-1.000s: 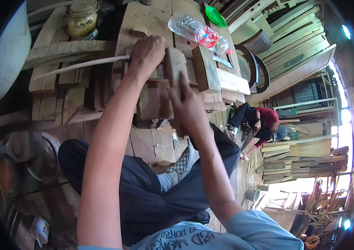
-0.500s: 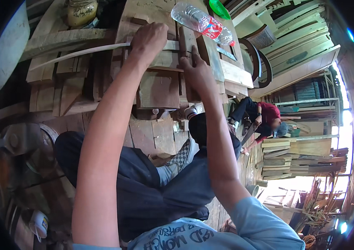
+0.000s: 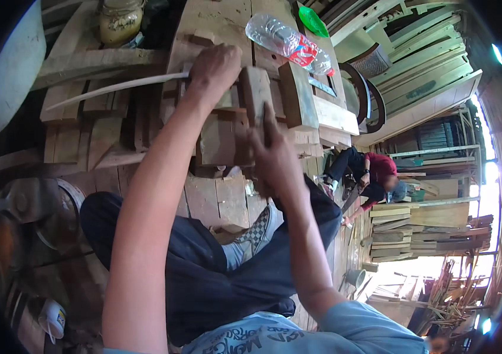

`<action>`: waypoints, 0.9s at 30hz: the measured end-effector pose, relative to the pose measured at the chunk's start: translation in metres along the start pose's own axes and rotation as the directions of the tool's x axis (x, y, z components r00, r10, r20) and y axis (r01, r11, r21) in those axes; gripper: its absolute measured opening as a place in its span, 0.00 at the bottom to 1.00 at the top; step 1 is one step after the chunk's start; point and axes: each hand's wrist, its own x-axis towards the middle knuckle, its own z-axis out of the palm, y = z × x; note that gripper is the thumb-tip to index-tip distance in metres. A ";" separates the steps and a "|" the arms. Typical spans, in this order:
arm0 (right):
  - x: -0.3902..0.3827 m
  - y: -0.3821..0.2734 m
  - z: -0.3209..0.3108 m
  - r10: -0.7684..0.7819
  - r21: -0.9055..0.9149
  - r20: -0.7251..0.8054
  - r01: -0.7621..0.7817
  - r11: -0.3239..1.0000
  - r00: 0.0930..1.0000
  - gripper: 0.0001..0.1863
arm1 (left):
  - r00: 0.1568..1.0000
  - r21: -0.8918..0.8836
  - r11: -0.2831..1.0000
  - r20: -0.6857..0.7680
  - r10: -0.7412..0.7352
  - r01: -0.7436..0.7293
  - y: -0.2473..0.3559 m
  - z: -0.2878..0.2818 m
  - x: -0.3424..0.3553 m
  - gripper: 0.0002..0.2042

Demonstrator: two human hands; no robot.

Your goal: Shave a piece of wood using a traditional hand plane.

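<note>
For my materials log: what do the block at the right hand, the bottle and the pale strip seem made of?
Block: likely bare wood, judging by its dull brown faces. Bottle: probably clear plastic, glossy and see-through. Strip: perhaps unfinished wood, pale and matte; no grain shows clearly.

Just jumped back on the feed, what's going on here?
The left hand is closed on a thin pale strip at a wooden bench. Just beside it, the right hand, slightly blurred, grips a long wooden block. A clear plastic bottle lies on its side beyond the hands. Off to the right, another person in a red top bends low.
</note>
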 end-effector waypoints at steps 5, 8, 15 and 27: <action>0.057 -0.007 -0.015 0.239 -0.029 0.079 -0.238 0.971 0.968 0.34 | 0.999 -0.066 0.998 -0.035 -0.002 0.000 0.006 -0.012 -0.010 0.11; -0.007 -0.003 0.000 -0.019 -0.065 -0.031 0.017 0.998 0.999 0.35 | 1.000 -0.032 0.999 0.017 0.005 -0.005 0.007 -0.003 -0.011 0.09; 0.034 -0.016 -0.020 0.274 -0.086 0.144 -0.264 0.961 0.951 0.36 | 0.991 -0.012 0.995 0.088 0.103 -0.102 0.004 -0.012 -0.011 0.09; -0.017 -0.015 -0.002 0.005 -0.008 0.019 -0.005 1.000 1.000 0.35 | 0.970 0.020 0.970 -0.017 0.241 -0.241 -0.002 -0.001 -0.004 0.08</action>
